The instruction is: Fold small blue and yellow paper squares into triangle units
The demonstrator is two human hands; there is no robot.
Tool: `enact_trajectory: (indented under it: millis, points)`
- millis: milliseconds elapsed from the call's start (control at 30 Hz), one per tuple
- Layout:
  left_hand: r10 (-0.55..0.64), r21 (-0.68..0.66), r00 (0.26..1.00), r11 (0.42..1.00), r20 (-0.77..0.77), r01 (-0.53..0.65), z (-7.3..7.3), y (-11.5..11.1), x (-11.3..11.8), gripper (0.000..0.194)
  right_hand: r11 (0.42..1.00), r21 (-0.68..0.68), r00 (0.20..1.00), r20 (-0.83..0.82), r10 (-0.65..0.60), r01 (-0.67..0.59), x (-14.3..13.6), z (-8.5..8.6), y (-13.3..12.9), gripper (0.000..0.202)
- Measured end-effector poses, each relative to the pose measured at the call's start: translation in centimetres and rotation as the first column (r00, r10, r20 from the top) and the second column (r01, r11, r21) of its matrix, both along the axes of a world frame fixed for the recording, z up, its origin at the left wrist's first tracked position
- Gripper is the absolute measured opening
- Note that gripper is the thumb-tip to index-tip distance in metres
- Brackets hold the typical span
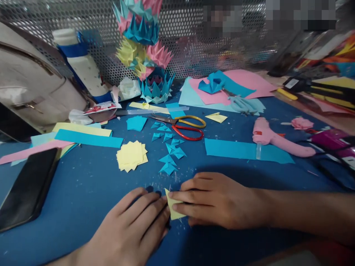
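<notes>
A small pale yellow paper piece (176, 210) lies on the blue tabletop (83, 214) between my two hands. My right hand (222, 201) presses its fingertips on the paper from the right, covering part of it. My left hand (135, 225) has its fingers bent together, with the tips at the paper's left edge; its thumb is mostly hidden. Just beyond are several folded blue paper triangles (168, 159) in a trail. To their left sits a stack of yellow paper squares (132, 156). Scissors (188, 127) with one yellow and one red handle lie behind the triangles.
A black phone (29, 188) and paper strips (88, 137) lie left. At right, a pink glue gun (273, 138) rests on a blue strip (227, 149). Behind stand a bottle (85, 66), a bag (36, 74) and a folded-paper flower tower (144, 55) against a perforated metal panel (185, 22).
</notes>
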State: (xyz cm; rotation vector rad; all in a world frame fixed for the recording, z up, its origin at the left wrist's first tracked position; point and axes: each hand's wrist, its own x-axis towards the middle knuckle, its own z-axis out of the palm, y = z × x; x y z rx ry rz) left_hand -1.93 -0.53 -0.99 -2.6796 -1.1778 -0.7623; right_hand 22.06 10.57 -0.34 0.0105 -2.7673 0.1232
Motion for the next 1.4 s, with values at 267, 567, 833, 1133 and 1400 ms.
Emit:
enact_trajectory:
  millis: [267,567,833,1133,1400]
  points:
    - [-0.048,-0.026,0.999,0.999,-0.021,0.048,0.3,-0.4,-0.6,0.034,1.000,-0.014,1.000,0.000,0.024,-0.024,-0.4,0.2,-0.6,0.028]
    - [-0.097,0.006,0.995,0.995,-0.038,0.098,-0.8,-1.2,-1.1,0.034,0.999,0.028,1.000,-0.009,0.021,-0.020,-0.6,0.5,-0.9,0.028]
    - [-0.127,-0.003,0.989,0.992,-0.081,0.127,-0.9,-1.4,-1.6,0.044,0.999,0.040,1.000,-0.005,0.019,-0.018,-0.7,0.6,-1.1,0.028]
    - [-0.105,-0.105,0.994,0.989,-0.042,0.100,1.0,-0.4,-0.4,0.032,0.997,-0.076,0.999,0.038,0.013,-0.010,-0.9,0.4,-0.8,0.026]
    - [-0.129,-0.148,0.991,0.981,-0.033,0.123,1.5,-0.1,-0.5,0.031,0.982,-0.051,0.981,0.078,-0.177,0.182,-1.1,0.4,-0.8,0.034]
